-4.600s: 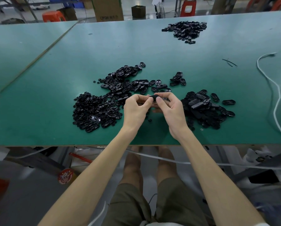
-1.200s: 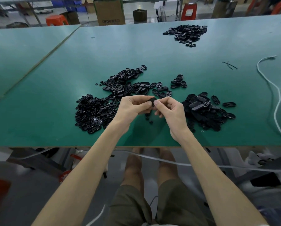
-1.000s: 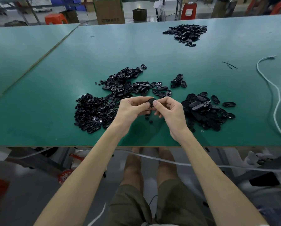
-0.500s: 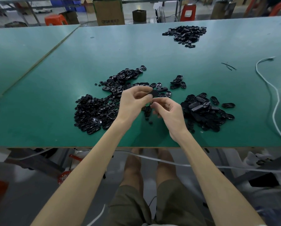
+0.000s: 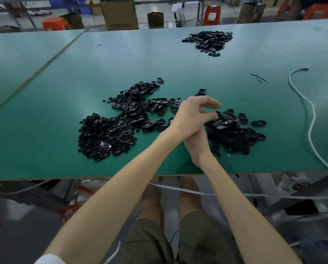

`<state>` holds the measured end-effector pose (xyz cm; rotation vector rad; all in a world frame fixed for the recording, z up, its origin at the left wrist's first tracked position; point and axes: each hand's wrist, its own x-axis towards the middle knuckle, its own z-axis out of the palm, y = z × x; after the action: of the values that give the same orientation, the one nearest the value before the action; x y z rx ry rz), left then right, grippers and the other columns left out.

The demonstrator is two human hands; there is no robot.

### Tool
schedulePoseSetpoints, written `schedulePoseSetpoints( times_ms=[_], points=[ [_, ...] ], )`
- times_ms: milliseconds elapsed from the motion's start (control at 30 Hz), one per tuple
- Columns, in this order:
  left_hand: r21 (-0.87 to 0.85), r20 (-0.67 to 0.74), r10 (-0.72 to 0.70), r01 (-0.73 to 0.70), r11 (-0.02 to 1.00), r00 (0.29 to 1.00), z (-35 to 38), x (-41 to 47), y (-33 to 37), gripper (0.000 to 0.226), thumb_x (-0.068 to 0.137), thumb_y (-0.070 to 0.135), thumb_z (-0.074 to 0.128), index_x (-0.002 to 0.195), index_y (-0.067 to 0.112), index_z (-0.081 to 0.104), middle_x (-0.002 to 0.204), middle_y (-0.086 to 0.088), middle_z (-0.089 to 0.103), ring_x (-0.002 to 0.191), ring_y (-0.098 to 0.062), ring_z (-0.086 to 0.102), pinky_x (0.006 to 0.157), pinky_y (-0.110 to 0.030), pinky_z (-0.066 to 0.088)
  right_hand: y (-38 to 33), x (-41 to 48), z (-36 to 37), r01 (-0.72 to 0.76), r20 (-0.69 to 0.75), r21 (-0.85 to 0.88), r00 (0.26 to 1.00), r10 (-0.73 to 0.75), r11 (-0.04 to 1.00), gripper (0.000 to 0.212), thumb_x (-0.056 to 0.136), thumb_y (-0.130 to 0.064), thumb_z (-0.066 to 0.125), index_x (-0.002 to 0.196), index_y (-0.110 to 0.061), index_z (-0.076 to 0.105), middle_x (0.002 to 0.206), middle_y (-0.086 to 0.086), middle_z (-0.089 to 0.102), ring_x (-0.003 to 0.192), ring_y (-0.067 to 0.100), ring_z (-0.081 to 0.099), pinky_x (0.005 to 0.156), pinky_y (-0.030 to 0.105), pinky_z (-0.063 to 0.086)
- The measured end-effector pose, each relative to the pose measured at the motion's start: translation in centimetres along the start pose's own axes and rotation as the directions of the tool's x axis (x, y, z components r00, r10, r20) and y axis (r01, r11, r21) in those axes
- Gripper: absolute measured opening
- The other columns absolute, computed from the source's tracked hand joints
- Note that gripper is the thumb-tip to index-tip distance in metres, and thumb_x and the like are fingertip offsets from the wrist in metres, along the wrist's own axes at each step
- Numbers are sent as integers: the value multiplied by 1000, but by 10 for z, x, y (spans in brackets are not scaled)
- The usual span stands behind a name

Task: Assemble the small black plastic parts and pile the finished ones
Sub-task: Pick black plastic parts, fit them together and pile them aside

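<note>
Across the table [image 5: 45, 111] to the finished pile [image 5: 235, 132] our left hand [image 5: 194, 113] has swung since a moment ago, fingers loosely spread, holding nothing we can see (part likely dropped there). Right hand [image 5: 195, 145] lies mostly hidden beneath it; grip untellable. Crossing back, we might drag finished pieces into the loose parts [image 5: 106, 134].

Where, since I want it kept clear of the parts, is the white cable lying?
In the head view the white cable snakes along the right side of the green table, right of the right-hand pile of black parts, not touching it.
</note>
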<state>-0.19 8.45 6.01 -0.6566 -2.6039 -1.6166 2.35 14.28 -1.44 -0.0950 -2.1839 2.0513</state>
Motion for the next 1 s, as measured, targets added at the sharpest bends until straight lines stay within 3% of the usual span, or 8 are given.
schedulePoseSetpoints(
  times_ms=[100, 233, 367, 467, 733, 900, 1000],
  points=[
    [-86, -138, -55, 43, 995, 989, -25, -9, -13, 25, 89, 0, 71, 109, 13, 76, 106, 3, 77, 85, -8, 76, 82, -27, 61, -4, 1, -2, 29, 50, -29, 998, -27, 999, 27, 97, 3, 61, 79, -16, 63, 66, -10, 64, 58, 1, 54, 59, 20, 43],
    [181, -306, -95, 156, 971, 947, -68, -27, -39, 30, 90, -4, 62, 110, 14, 76, 103, 3, 75, 83, -5, 68, 87, -24, 57, -7, -3, -3, 44, 58, 57, 997, -47, 997, 9, 97, -4, 67, 101, -8, 74, 82, 1, 76, 71, 7, 69, 65, 18, 51],
    [519, -341, -202, 363, 774, 918, -106, -47, -71, 27, 96, 10, 69, 123, 11, 70, 120, -12, 64, 110, -26, 61, 104, -39, 49, -8, -3, -4, 27, 65, 52, 997, -30, 998, 9, 97, -5, 68, 101, -11, 74, 84, 1, 77, 72, 8, 69, 64, 22, 53],
    [626, -336, -287, 440, 644, 897, -118, -54, -85, 29, 96, 24, 71, 124, 13, 70, 124, -15, 61, 119, -34, 53, 106, -46, 44, -8, -4, -4, 26, 70, 41, 997, -28, 999, 10, 97, -5, 68, 100, -12, 73, 84, 1, 77, 72, 8, 69, 64, 21, 52],
    [559, -372, -224, 410, 721, 901, -111, -58, -90, 10, 94, 23, 74, 104, 22, 73, 110, -3, 64, 112, -26, 55, 101, -40, 27, -7, -5, -4, 33, 68, 34, 997, -35, 999, 11, 97, -4, 67, 98, -13, 73, 81, -3, 76, 71, 7, 68, 64, 21, 52],
    [537, -414, -114, 344, 770, 903, -107, -62, -86, 3, 96, 18, 70, 94, 19, 68, 97, 4, 61, 102, -23, 57, 91, -32, 22, -6, -4, -4, 35, 68, 36, 997, -37, 999, 11, 97, -4, 67, 98, -13, 73, 82, -2, 76, 71, 8, 68, 65, 22, 52],
    [445, -389, -79, 262, 856, 918, -106, -65, -82, 5, 97, 13, 67, 94, 16, 66, 93, 3, 66, 91, -20, 63, 96, -37, 42, -4, -3, -3, 37, 72, 41, 997, -40, 998, 11, 97, -5, 68, 98, -14, 73, 82, -2, 76, 72, 8, 68, 64, 22, 52]
  ],
)
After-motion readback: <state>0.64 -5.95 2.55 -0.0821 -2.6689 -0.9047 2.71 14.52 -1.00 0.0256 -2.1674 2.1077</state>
